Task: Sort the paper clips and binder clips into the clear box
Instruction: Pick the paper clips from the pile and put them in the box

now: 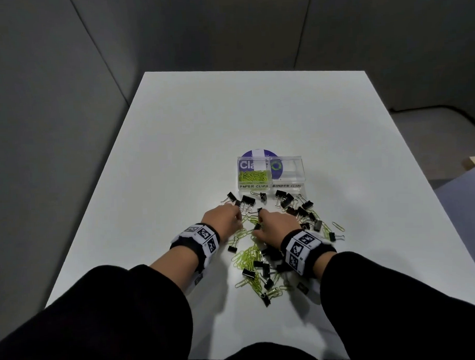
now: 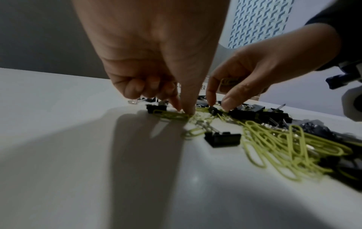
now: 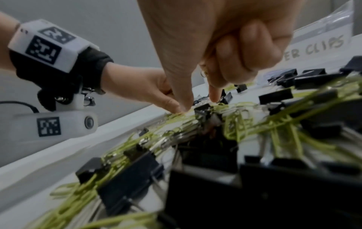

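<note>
**Both hands down in the clip pile**

The left hand [image 2: 149, 51] pinches a yellow-green wire paper clip [image 2: 168, 114] on the white table [image 1: 176, 144]. The right hand [image 2: 254, 69] holds paper clips, reaching for black binder clips [image 1: 248, 199]. The clear 2-compartment plastic box [image 1: 271, 176] stands just beyond.

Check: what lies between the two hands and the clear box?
Head view: scattered black binder clips on the white table, between the hands and the clear box.
</note>
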The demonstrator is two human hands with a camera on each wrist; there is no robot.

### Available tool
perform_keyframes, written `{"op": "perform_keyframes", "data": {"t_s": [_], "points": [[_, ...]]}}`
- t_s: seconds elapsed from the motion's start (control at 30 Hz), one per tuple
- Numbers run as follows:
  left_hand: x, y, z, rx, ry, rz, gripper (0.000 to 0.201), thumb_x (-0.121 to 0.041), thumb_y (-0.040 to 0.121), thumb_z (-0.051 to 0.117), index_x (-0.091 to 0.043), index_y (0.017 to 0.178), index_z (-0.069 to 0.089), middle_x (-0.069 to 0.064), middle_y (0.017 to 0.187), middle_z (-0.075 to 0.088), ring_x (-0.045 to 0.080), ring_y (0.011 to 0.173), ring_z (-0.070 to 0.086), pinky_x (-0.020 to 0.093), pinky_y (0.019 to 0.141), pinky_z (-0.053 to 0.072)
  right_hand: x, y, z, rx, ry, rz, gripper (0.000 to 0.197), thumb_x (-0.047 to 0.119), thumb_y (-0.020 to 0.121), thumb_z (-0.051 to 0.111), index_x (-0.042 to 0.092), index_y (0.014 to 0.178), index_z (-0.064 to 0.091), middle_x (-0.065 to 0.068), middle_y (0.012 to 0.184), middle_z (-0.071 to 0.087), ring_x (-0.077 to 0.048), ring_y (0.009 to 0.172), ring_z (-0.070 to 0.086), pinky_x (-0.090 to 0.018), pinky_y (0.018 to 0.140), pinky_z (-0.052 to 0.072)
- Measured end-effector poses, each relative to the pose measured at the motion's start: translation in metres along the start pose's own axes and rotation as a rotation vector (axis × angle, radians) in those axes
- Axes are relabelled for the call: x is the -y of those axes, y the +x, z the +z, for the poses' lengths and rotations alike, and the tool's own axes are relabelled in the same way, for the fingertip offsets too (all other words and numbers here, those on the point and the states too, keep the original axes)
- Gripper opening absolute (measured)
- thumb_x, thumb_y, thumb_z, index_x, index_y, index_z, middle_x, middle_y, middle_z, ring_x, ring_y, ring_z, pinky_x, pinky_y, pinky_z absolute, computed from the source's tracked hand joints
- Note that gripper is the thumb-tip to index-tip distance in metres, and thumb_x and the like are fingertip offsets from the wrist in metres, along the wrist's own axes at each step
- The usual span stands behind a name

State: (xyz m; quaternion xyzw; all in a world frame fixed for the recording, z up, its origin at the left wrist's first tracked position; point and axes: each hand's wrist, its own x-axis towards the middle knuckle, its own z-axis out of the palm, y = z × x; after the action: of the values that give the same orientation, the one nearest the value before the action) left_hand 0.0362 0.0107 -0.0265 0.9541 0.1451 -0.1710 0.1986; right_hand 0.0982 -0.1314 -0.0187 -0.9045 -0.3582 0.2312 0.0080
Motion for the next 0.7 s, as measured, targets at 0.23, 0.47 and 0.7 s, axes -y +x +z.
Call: {"op": "perform_keyframes", "data": {"t_s": [0.23,0.47,0.7], "points": [[0.001,0.004,0.005,0.012,0.012,0.047,0.019,-0.022,0.093,0.049,-0.012,0.105,0.059,0.006,0.115,0.057,0.022,0.104,0.057,0.034,0.085,0.047,0.007,-0.002,0.007,-0.011,0.041,-0.006,0.033,0.035,0.091,0.05,0.009,0.112,0.048,-0.011,0.11,0.065,-0.03,0.1,0.062,-0.034,0.076,0.046],[0.006,0.001,0.004,0.035,0.002,0.163,0.032,-0.033,0.088,0.055,-0.02,0.117,0.05,0.002,0.118,0.049,0.017,0.099,0.055,0.028,0.077,0.047,-0.023,0.001,-0.019,-0.064,0.092,0.025,0.031,0.037,0.092,0.05,0.014,0.114,0.05,-0.005,0.109,0.064,-0.023,0.099,0.061,-0.029,0.072,0.042],[-0.004,0.001,0.014,-0.006,0.107,0.177,0.036,-0.036,0.086,0.061,-0.016,0.114,0.053,0.003,0.118,0.05,0.021,0.101,0.056,0.033,0.083,0.052,-0.039,0.01,-0.023,0.049,0.124,0.076,0.032,0.038,0.088,0.055,0.014,0.109,0.051,-0.006,0.108,0.064,-0.023,0.098,0.06,-0.032,0.077,0.046]]}}
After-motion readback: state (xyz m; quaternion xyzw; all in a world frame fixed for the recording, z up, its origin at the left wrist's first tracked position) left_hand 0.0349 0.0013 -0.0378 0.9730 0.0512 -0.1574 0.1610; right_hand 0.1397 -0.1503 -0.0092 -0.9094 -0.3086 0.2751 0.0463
